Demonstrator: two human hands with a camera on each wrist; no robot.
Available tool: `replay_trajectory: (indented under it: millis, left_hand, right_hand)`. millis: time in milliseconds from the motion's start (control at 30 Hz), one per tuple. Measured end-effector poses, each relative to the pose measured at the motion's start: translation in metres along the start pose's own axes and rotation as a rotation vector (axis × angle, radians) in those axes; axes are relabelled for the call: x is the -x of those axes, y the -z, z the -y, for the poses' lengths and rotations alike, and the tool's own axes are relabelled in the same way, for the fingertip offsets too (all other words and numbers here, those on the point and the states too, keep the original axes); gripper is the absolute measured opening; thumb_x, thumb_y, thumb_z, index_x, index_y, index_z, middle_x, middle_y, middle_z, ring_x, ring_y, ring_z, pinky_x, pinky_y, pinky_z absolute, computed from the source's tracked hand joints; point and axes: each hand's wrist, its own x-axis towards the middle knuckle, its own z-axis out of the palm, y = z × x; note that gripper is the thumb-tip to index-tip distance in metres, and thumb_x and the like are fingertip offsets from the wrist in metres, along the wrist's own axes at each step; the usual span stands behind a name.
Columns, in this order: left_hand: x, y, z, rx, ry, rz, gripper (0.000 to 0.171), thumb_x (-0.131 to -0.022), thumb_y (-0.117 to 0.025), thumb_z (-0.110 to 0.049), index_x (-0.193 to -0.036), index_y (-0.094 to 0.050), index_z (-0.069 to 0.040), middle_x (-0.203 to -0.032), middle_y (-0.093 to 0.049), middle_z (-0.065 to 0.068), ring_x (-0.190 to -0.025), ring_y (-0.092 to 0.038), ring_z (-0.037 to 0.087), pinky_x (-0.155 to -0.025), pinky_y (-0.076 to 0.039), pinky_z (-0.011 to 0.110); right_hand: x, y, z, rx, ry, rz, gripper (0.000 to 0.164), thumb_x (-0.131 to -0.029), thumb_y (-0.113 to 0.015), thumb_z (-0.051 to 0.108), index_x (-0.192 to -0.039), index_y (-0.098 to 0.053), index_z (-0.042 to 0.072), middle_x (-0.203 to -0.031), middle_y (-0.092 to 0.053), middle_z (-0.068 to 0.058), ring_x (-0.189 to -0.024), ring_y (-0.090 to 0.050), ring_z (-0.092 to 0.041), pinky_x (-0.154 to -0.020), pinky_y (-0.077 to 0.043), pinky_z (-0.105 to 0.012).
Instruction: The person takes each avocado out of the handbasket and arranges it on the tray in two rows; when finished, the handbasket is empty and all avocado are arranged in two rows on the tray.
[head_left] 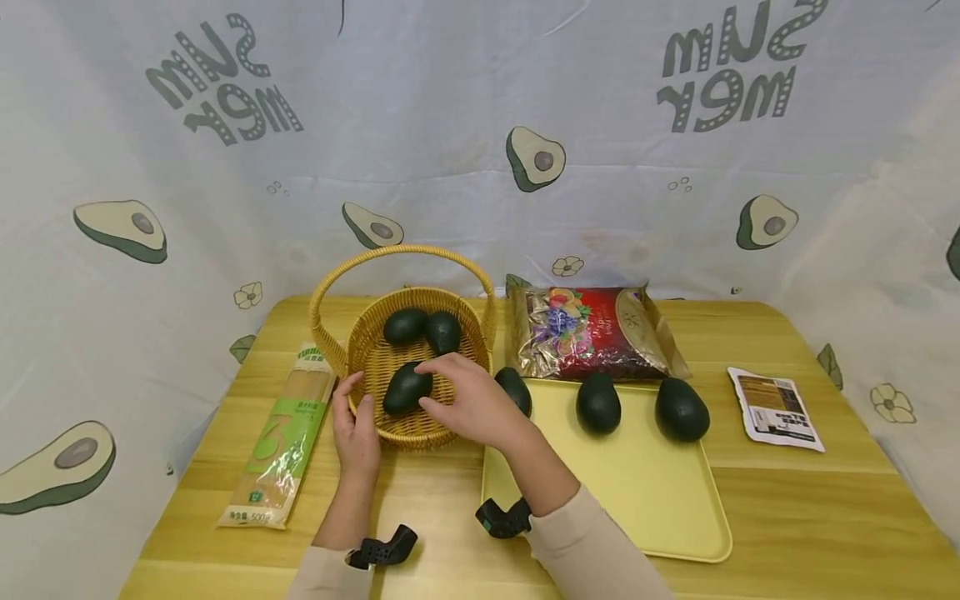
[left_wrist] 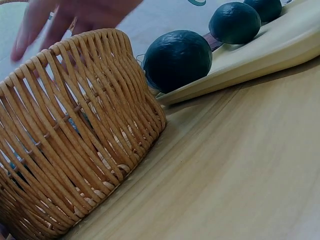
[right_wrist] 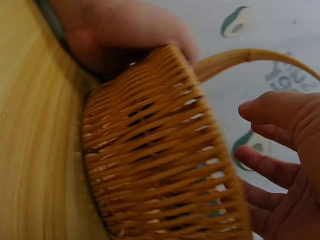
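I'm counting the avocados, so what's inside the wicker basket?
Three avocados show in the wicker basket, one in front, two behind. What lies beneath them or under the right hand cannot be seen.

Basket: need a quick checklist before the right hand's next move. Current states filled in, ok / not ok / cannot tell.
1. Basket upright on the table: ok.
2. Left hand at the basket's near-left rim: ok. How firm: cannot tell.
3. Right hand free: ok, fingers spread with nothing between them in the right wrist view.
4. Avocados in basket lying below the rim: ok, three inside.
5. Avocados on tray within the tray: ok, three along its far side.
6. Leftmost tray avocado clear of the basket: cannot tell, no view shows a gap.
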Motion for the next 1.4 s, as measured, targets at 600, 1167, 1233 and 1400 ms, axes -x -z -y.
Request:
replay_trajectory:
  millis: [600, 1167, 1233, 1400]
  left_hand:
    - [0.001, -0.001, 0.000, -0.004, 0.006, -0.006, 0.038, -0.102, -0.044, -0.006, -0.139, -0.048, 0.001, -0.158, -0.039, 0.014, -0.155, -0.020, 0.027, -0.124, -0.013, 0.057]
    - [0.001, 0.001, 0.001, 0.007, 0.027, -0.016, 0.040, -0.102, -0.044, -0.006, -0.141, -0.047, 0.002, -0.157, -0.039, 0.012, -0.151, -0.025, 0.023, -0.120, -0.020, 0.050]
    - [0.000, 0.000, 0.000, 0.004, 0.023, -0.018, 0.040, -0.102, -0.044, -0.006, -0.141, -0.047, 0.002, -0.157, -0.040, 0.012, -0.150, -0.027, 0.022, -0.119, -0.022, 0.049]
    - [-0.001, -0.001, 0.000, 0.010, 0.002, -0.017, 0.038, -0.102, -0.044, -0.004, -0.139, -0.048, 0.003, -0.155, -0.041, 0.015, -0.150, -0.027, 0.024, -0.120, -0.020, 0.050]
  right_hand:
    - [-0.046, -0.031, -0.010, 0.155, -0.041, 0.337, 0.063, -0.093, -0.068, 0.017, -0.152, -0.049, 0.028, -0.165, -0.037, -0.005, -0.152, -0.032, -0.037, -0.115, -0.039, -0.056]
    - [-0.044, -0.037, -0.006, 0.273, -0.101, 0.234, 0.060, -0.091, -0.077, 0.030, -0.147, -0.056, 0.028, -0.150, -0.050, -0.007, -0.129, -0.055, -0.034, -0.102, -0.050, -0.048]
    - [-0.044, -0.036, -0.007, 0.262, -0.105, 0.200, 0.060, -0.089, -0.078, 0.034, -0.145, -0.057, 0.026, -0.144, -0.054, -0.010, -0.122, -0.060, -0.033, -0.099, -0.052, -0.047]
    - [-0.044, -0.036, -0.009, 0.198, -0.152, 0.120, 0.063, -0.086, -0.079, 0.040, -0.143, -0.057, 0.026, -0.137, -0.055, -0.011, -0.108, -0.066, -0.027, -0.090, -0.054, -0.043]
